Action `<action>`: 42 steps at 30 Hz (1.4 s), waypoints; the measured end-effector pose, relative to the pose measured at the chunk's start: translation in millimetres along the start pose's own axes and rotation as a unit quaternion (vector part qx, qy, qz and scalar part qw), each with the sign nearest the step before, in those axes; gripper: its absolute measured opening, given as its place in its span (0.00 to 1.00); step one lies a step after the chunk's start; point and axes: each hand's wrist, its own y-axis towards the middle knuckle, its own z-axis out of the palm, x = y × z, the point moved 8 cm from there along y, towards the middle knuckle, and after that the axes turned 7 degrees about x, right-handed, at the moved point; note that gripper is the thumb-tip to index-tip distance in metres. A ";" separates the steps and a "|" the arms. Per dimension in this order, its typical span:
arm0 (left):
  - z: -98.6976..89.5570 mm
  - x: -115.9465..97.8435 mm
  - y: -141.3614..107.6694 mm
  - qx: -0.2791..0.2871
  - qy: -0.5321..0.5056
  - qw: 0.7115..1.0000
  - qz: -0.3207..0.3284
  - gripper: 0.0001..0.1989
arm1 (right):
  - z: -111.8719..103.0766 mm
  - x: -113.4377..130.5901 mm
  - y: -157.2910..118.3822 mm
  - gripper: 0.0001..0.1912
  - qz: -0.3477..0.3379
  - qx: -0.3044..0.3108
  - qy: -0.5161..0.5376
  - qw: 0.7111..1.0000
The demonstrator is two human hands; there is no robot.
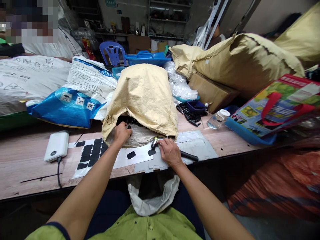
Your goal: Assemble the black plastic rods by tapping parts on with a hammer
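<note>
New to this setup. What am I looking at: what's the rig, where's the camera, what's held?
No machine here: a person works with two bare hands. The single picture comes from a camera worn on the head, looking forward and down, so the forearms reach in from the bottom.

On the wooden-looking table sits a big tan sack, its mouth facing the person. In front lies a white sheet with black patches; a white box with a cable stands to the left.

The left hand is at the sack's mouth; what it touches is too dark to tell. The right hand is over a black-handled tool, perhaps a hammer; its grip isn't clear.
</note>
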 end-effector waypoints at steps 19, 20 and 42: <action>44.1 -23.0 -118.2 0.089 -0.128 0.951 0.268 0.09 | -0.4 0.7 -0.9 0.10 -0.004 -0.007 -0.002 1.000; 45.5 -22.8 -118.8 0.084 -0.119 0.951 0.272 0.08 | -0.7 0.7 -0.9 0.10 -0.004 -0.007 -0.002 1.000; 56.5 -15.6 -110.7 0.093 -0.136 0.953 0.253 0.10 | -20.1 33.6 -5.8 0.13 -0.018 -0.040 0.211 0.976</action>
